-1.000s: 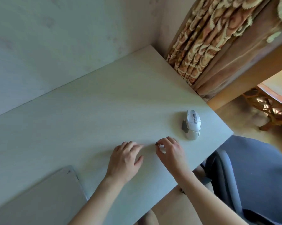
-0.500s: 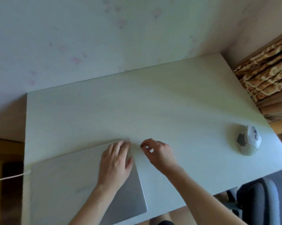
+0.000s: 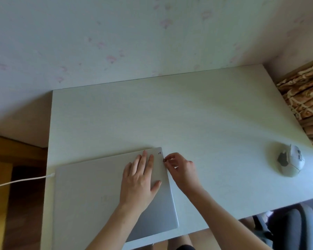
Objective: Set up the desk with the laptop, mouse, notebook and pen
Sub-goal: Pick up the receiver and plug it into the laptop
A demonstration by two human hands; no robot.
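The closed laptop (image 3: 101,193) lies at the near left of the worktop (image 3: 197,114). The left hand (image 3: 140,179) presses flat on its lid, grasping nothing; the right hand (image 3: 179,168) pinches a small dark plug (image 3: 164,160) at its right edge. Pushed at an angle, the plug may miss the port, or the laptop may slide and pull its white cable (image 3: 20,181). The mouse (image 3: 290,162) sits well apart, right.

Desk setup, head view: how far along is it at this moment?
Done: the closed laptop lies on the desk with a white cable at its left edge, and the mouse sits far right. In hand: the left hand presses the lid while the right hand pinches a small dark plug at the laptop's right edge. Left: no notebook or pen visible.
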